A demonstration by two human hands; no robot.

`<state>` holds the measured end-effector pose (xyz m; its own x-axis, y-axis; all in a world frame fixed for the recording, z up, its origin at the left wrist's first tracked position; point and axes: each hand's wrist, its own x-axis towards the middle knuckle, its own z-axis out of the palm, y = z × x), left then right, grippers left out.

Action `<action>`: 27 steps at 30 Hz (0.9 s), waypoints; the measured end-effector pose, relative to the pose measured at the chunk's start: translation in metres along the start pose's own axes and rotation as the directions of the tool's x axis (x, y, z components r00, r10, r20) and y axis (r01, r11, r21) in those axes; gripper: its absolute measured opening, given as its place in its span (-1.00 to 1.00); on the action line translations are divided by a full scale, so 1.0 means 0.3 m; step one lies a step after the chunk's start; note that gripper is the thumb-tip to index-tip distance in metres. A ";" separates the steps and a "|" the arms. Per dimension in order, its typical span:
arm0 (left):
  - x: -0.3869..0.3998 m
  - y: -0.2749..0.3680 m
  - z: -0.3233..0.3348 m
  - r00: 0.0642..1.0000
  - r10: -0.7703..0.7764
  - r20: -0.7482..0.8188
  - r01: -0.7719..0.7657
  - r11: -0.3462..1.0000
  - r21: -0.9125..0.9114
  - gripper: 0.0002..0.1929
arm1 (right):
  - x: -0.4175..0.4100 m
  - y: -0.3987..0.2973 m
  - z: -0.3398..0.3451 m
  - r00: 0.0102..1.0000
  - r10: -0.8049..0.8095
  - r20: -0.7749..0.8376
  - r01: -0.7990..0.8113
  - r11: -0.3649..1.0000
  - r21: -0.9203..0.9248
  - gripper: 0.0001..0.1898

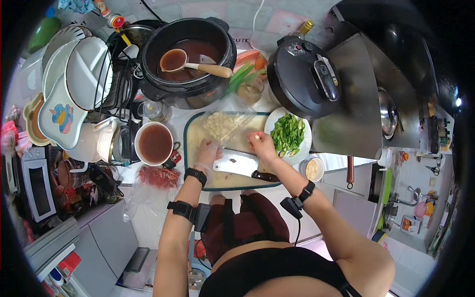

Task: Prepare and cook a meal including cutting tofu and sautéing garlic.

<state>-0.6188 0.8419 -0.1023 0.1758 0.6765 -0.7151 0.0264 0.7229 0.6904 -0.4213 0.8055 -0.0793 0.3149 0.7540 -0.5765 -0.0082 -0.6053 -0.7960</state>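
My right hand (264, 146) holds a small pale garlic clove (257, 137) in its fingers, above the cutting board (193, 130) with a dark green rim. My left hand (209, 153), with clear plastic film about it, is at the lower left of a clear plastic bag (237, 107). Its fingers are curled; whether they grip the bag is unclear. Peeled garlic cloves (221, 123) show through the bag. Below both hands a cleaver (237, 163) lies flat on the board, its dark handle to the right. A white plate (306, 143) of chopped green peppers (287, 134) overlaps the board's right side.
Behind stands an open pot (148, 80) of brown liquid, a ladle (173, 59) across it. A lidded pressure cooker (302, 78) is at right. Left are a bowl of brown liquid (154, 144), bagged red meat (159, 177) and a dish rack (122, 92). A small paste bowl (313, 169) sits right.
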 end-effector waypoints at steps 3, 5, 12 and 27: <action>0.062 -0.042 -0.056 0.983 0.161 -0.088 -0.175 0.967 -0.184 -0.88 | -0.017 0.091 0.020 0.830 -0.558 0.009 0.497 0.731 -0.467 -0.86; 0.059 -0.052 -0.096 0.969 0.202 -0.143 -0.219 0.969 -0.113 -0.89 | 0.010 0.117 0.030 0.813 -0.581 0.048 0.532 0.705 -0.470 -0.85; 0.004 -0.078 -0.242 0.960 0.144 -0.241 -0.192 0.963 -0.191 -0.86 | 0.107 0.175 0.083 0.608 -0.679 0.411 0.788 0.452 -0.418 -0.87; -0.163 -0.067 0.032 0.653 0.670 0.353 -0.653 0.262 0.710 -0.73 | -0.311 0.254 -0.114 0.782 -0.493 0.381 0.588 0.381 -0.714 -0.49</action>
<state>-0.6186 0.7929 -0.0803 0.4798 0.8767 0.0346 0.5909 -0.3520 0.7259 -0.4189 0.6803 -0.0798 -0.1114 0.9853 -0.1293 0.8597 0.0303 -0.5099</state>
